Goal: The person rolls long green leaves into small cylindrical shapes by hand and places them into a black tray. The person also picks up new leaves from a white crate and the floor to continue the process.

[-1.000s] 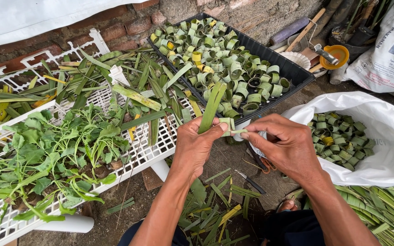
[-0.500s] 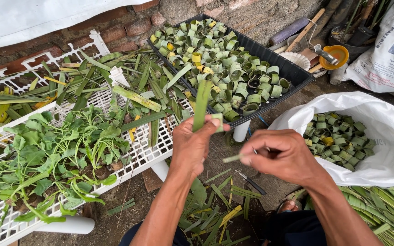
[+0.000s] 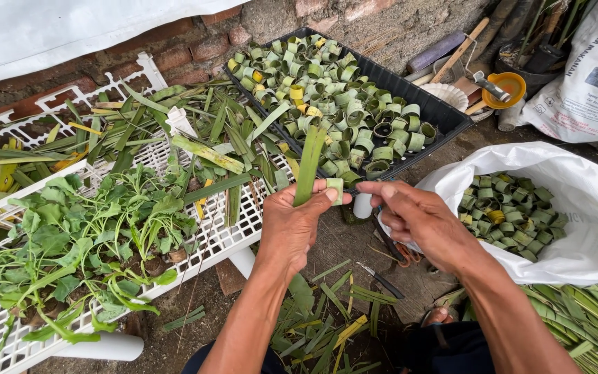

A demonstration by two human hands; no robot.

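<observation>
A white lattice desk (image 3: pixel 240 228) on the left carries flat green leaf blades and limp leafy sprigs. Far, a black tray (image 3: pixel 444 114) brims with curled leaf rings; right, a white sack (image 3: pixel 583 201) holds more. The left hand (image 3: pixel 297 225) pinches a stiff leaf strip (image 3: pixel 309 166) upright, grip clenched on it. The right hand (image 3: pixel 423 221) hovers beside, fingers seemingly loose.

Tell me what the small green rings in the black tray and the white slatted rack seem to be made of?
The small green rings look like strips of fresh leaf, matte and fibrous, coiled like the long green leaf strip in the left hand. The white slatted rack seems moulded plastic: smooth, uniform grid. The black tray is probably thin plastic.
</observation>
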